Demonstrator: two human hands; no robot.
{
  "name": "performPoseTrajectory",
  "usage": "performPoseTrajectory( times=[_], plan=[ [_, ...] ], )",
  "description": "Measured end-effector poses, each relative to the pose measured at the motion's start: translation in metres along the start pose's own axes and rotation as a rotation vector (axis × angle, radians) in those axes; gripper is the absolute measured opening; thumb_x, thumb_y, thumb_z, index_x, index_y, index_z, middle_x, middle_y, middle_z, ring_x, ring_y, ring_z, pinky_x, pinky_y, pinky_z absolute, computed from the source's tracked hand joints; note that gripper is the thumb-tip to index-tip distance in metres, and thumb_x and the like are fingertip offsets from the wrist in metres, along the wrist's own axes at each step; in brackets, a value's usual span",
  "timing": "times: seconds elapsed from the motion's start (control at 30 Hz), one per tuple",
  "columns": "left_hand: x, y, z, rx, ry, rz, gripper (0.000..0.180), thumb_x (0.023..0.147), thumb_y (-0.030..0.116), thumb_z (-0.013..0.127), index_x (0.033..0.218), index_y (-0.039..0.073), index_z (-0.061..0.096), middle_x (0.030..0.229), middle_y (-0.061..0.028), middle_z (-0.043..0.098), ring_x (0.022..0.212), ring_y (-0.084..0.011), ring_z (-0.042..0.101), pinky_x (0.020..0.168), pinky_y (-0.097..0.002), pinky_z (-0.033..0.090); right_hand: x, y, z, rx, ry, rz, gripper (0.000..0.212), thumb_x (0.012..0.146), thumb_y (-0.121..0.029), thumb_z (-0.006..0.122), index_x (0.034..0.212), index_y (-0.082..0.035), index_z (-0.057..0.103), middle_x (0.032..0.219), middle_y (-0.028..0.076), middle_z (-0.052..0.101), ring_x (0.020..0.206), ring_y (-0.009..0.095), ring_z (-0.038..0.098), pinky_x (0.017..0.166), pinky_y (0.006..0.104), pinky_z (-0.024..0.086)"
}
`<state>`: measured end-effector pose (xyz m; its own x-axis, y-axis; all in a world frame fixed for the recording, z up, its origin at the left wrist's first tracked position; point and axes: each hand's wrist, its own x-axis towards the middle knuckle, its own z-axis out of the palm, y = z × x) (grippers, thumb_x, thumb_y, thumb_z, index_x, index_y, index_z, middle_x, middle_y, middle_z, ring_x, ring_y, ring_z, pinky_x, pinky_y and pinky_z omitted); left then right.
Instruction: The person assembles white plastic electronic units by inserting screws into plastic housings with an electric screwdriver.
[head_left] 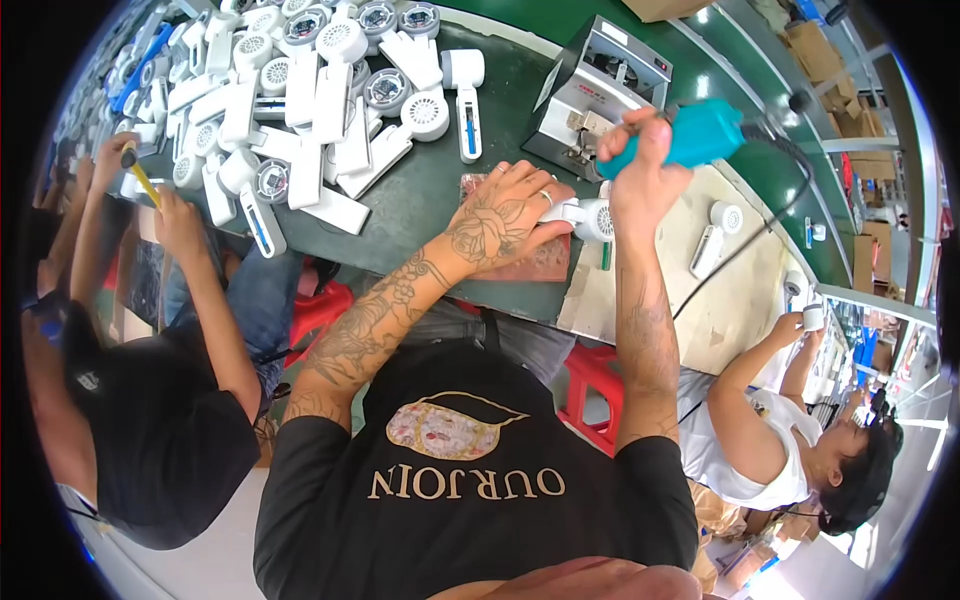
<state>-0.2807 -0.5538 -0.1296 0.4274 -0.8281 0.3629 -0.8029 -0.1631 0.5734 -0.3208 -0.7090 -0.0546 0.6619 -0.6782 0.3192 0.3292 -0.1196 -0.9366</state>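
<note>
My right hand (645,165) is raised and wrapped round a teal electric screwdriver (700,135), with a dark cable running off its far end. The tool's other end points left, close to the front of a metal screw feeder (590,95). Lower on the bench, my left hand (512,215) holds down a white handheld fan (597,220), its fingers over the handle. The fan's round grilled head sticks out to the right of the fingers. Beneath that hand lies a reddish pad (530,262). The screwdriver's tip is hard to make out.
A big heap of white fan bodies (320,95) covers the far left of the dark green bench (400,235). One white fan (708,240) lies on the pale board (660,290) at right. Co-workers sit on both sides; the left one holds a yellow-handled tool (142,178).
</note>
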Motion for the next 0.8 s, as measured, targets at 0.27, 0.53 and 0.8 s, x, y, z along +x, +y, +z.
performPoseTrajectory(
  times=[0.27,0.53,0.8],
  plan=[
    [0.000,-0.002,0.003,0.037,0.018,0.028,0.043,0.094,0.042,0.064,0.123,0.010,0.066,0.113,-0.0088,0.064,0.110,-0.0282,0.056,0.097,-0.0455,0.043,-0.024,-0.007,-0.016,0.023,-0.035,-0.015,0.045,0.097,-0.040,0.069,0.102,0.005,0.062,0.068,0.006,0.058,0.059,0.016,0.059,0.054,0.0283,0.046],
    [0.000,-0.001,0.008,0.061,0.106,0.076,0.041,0.091,0.039,0.068,0.119,0.009,0.068,0.110,-0.0113,0.065,0.104,-0.0309,0.059,0.091,-0.0469,0.045,-0.029,0.031,-0.031,-0.059,-0.056,-0.080,0.041,0.101,-0.042,0.063,0.095,-0.002,0.058,0.067,0.007,0.058,0.057,0.019,0.058,0.054,0.0336,0.048],
    [0.014,0.011,-0.006,0.051,0.002,0.060,0.040,0.092,0.036,0.067,0.119,0.007,0.066,0.110,-0.0089,0.065,0.104,-0.0304,0.057,0.091,-0.0447,0.042,-0.027,0.017,-0.025,-0.019,-0.091,-0.006,0.036,0.100,-0.030,0.067,0.095,0.002,0.053,0.068,0.005,0.055,0.056,0.014,0.053,0.052,0.0300,0.047]
  ],
)
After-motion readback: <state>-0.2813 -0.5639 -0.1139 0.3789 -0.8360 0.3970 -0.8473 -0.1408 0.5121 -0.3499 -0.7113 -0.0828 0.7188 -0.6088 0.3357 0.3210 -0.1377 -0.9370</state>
